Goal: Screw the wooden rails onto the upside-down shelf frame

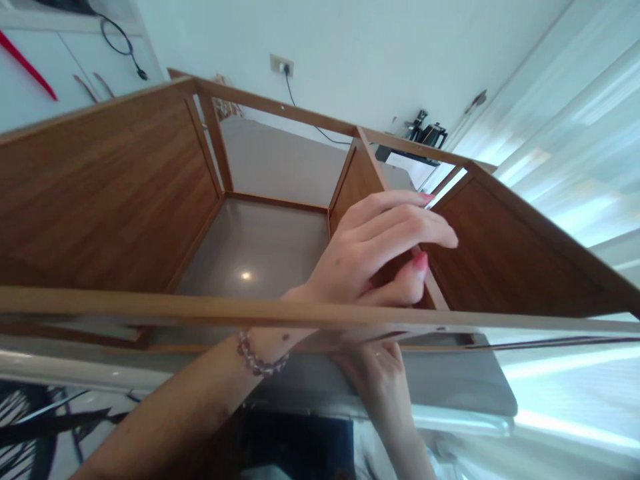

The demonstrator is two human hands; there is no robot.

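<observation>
Head view, left hand (380,250) gripping wooden divider (367,177), right hand (380,380) beneath front rail (150,308)

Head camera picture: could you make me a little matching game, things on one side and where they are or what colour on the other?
Things:
1. left hand
2. right hand
3. bead bracelet
4. wall socket

Descriptions:
A. on the white wall, cable plugged in
B. under the wooden frame's front rail
C. round the left wrist
D. on the middle wooden divider

Pairs: 1-D, 2-B, 3-C, 4-A
</observation>
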